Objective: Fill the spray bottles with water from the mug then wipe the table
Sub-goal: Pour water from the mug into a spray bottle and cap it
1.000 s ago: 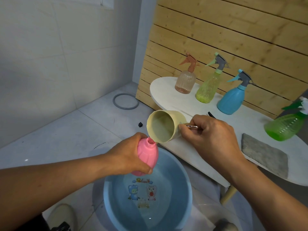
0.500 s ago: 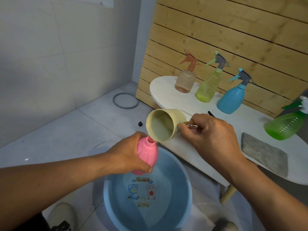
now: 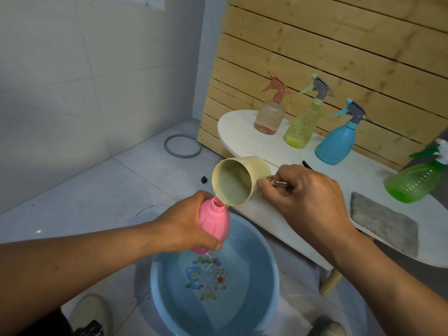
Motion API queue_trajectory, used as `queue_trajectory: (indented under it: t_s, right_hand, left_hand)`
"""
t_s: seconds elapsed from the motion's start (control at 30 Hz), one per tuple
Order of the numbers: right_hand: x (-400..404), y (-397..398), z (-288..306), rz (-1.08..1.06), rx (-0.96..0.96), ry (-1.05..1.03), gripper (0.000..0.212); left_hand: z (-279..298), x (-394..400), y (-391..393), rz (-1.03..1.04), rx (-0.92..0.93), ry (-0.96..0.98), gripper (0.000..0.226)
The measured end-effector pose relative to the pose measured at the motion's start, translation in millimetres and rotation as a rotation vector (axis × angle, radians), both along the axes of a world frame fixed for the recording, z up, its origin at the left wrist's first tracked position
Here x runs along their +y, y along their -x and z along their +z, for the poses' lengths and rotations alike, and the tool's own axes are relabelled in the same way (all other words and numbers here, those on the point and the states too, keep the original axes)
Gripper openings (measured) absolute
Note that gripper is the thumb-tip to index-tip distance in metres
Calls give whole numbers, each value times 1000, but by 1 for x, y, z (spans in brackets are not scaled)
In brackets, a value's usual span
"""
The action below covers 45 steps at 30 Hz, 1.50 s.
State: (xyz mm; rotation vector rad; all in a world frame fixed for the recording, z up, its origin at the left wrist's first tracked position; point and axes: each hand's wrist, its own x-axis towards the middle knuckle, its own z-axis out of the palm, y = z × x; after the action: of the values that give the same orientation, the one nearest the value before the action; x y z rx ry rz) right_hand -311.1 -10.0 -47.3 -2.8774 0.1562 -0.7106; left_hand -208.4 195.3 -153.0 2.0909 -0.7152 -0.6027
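Gripping the pink bottle (image 3: 214,226) around its body, the left hand (image 3: 186,226) is holding it tilted over the blue basin (image 3: 261,287), with its uncapped neck pointing up and toward the mug (image 3: 238,181). The fingers are curling round the far side of the bottle and the thumb is lying across the near side. The right hand (image 3: 305,197) is pinching the metal handle (image 3: 276,181) of the beige mug, fingers curled closed on it, and is tipping the mug so that its open mouth is facing the camera and its lower lip is sitting just above the bottle neck. Whether water is running from lip to neck cannot be told. The basin is standing on the tiled floor directly below both hands, holding water over a cartoon print on its bottom.

On the white table (image 3: 242,132), against the wooden slat wall, three spray bottles are standing upright in a row: a clear bottle with a brown trigger (image 3: 269,115), a yellow-green bottle with a grey trigger (image 3: 303,127), and a blue bottle with a grey trigger (image 3: 337,144). A green bottle (image 3: 412,183) is leaning at the right end of the table. A grey cloth (image 3: 383,221) is lying flat near the front edge, beside the right wrist. A grey ring (image 3: 183,147) and a small black piece (image 3: 204,179) are lying on the floor to the left of the table.
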Motion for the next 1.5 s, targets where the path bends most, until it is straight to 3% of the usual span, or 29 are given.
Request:
queue_trajectory:
  t_s: [1.5]
  right_hand:
    - [2,2,-3,40,-81,128,41]
  left_hand:
    - [3,0,3,-2,-8,2,92]
